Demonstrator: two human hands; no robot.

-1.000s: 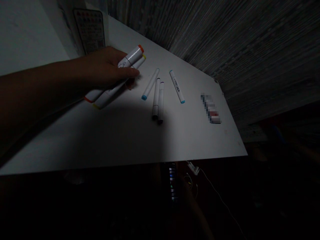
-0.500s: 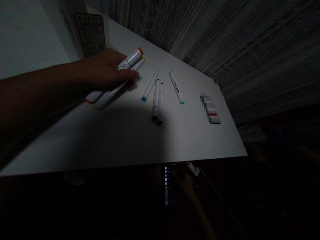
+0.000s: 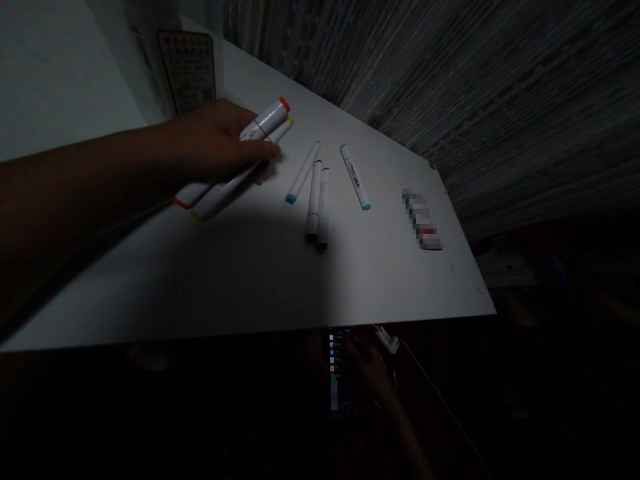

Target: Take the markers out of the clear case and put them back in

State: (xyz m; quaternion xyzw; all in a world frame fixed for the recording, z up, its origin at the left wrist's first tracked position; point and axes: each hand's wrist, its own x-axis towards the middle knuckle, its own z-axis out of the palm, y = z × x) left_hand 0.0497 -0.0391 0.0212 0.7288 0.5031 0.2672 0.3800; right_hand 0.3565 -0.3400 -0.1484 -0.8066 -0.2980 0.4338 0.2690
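My left hand (image 3: 235,137) is closed around two thick white markers above the table's left part. One marker (image 3: 273,115) has orange ends, the other (image 3: 283,130) yellow ends. On the white table (image 3: 400,280) lie a white marker with blue ends (image 3: 303,175), two dark-ended markers side by side (image 3: 313,200) and another blue-ended marker (image 3: 355,177). Below the table edge, in deep shade, my right hand (image 3: 370,367) is at the right side of a lit phone (image 3: 343,380). Darkness hides its fingers, so I cannot tell whether it grips the phone or only touches it.
A dark-framed card with rows of coloured marks (image 3: 189,70) stands at the back left. A blurred-out flat item (image 3: 423,220) lies toward the right edge. A striped, curtain-like surface (image 3: 400,73) borders the far side. A white plug (image 3: 387,340) with a cable hangs below the table.
The view has shifted slightly, so the table things appear a little further right. My left hand still holds the two markers, and my right hand remains by the phone.
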